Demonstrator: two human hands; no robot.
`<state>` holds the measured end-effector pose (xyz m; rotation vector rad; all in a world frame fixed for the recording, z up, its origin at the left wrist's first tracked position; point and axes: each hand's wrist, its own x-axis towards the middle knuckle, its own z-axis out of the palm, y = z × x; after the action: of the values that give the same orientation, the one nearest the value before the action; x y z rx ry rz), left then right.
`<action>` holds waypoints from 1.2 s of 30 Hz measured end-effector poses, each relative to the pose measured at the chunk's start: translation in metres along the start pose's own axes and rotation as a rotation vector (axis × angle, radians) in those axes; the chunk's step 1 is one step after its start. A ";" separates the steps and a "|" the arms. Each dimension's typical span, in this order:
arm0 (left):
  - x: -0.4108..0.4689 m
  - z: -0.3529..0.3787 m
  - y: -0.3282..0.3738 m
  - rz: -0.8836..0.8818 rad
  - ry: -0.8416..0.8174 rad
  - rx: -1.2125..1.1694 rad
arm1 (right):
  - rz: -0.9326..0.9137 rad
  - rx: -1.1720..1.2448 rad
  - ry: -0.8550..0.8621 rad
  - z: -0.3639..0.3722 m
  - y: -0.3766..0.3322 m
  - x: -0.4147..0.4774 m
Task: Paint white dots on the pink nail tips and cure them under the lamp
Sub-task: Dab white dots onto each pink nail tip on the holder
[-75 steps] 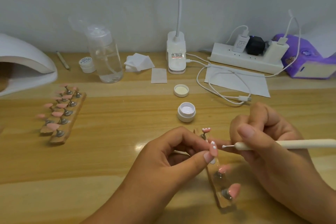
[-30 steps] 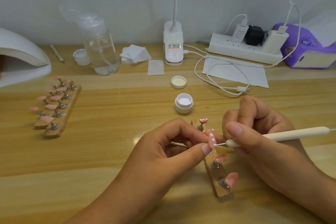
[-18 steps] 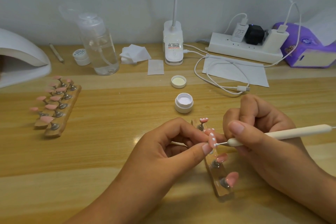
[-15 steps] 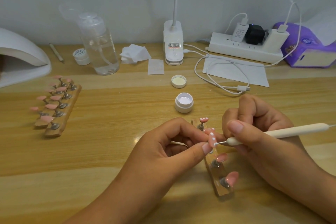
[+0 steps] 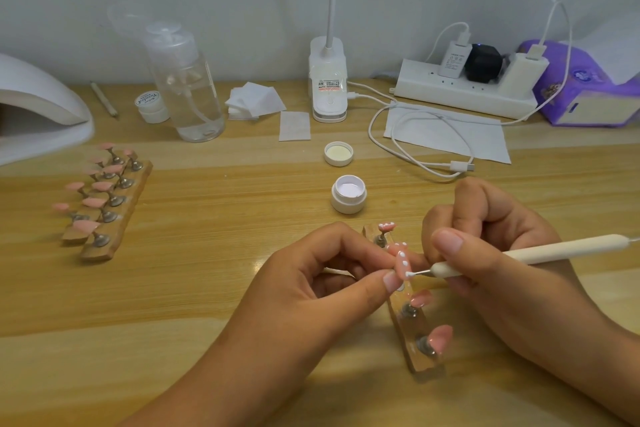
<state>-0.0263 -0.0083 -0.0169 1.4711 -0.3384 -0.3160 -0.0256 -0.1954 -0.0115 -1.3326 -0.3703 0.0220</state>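
My left hand (image 5: 322,274) pinches a pink nail tip (image 5: 402,263) between thumb and fingers; a row of white dots runs along its edge. My right hand (image 5: 491,253) grips a white dotting pen (image 5: 540,251), and its metal point touches the lower end of that tip. Below them a clear holder strip (image 5: 420,350) carries two plain pink tips and, at its far end, a tip with white dots (image 5: 386,227). An open white paint jar (image 5: 348,193) stands just beyond, with its lid (image 5: 338,153) behind it. The white curing lamp (image 5: 38,118) sits at far left.
Two wooden strips with several pink tips (image 5: 104,198) lie at left. Along the back stand a clear pump bottle (image 5: 187,87), a small jar (image 5: 149,106), cotton pads (image 5: 254,100), a desk lamp base (image 5: 328,80), a power strip (image 5: 464,88), a cable (image 5: 415,149) and a purple tissue pack (image 5: 585,87).
The pen point moved down the held tip's edge and white dots were added along it. My left hand has kept the tip in place.
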 end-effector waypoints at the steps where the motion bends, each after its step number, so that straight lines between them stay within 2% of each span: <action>1: 0.000 0.000 0.000 0.000 0.004 0.006 | -0.001 0.000 0.001 0.000 0.000 0.000; 25: 0.000 -0.001 -0.001 0.019 -0.009 0.020 | -0.011 -0.033 -0.007 -0.002 0.001 -0.002; 36: -0.001 0.001 0.000 0.053 -0.001 -0.008 | 0.019 0.034 -0.032 0.001 -0.004 0.001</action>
<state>-0.0277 -0.0091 -0.0165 1.4518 -0.3760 -0.2754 -0.0259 -0.1950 -0.0076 -1.3033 -0.3829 0.0648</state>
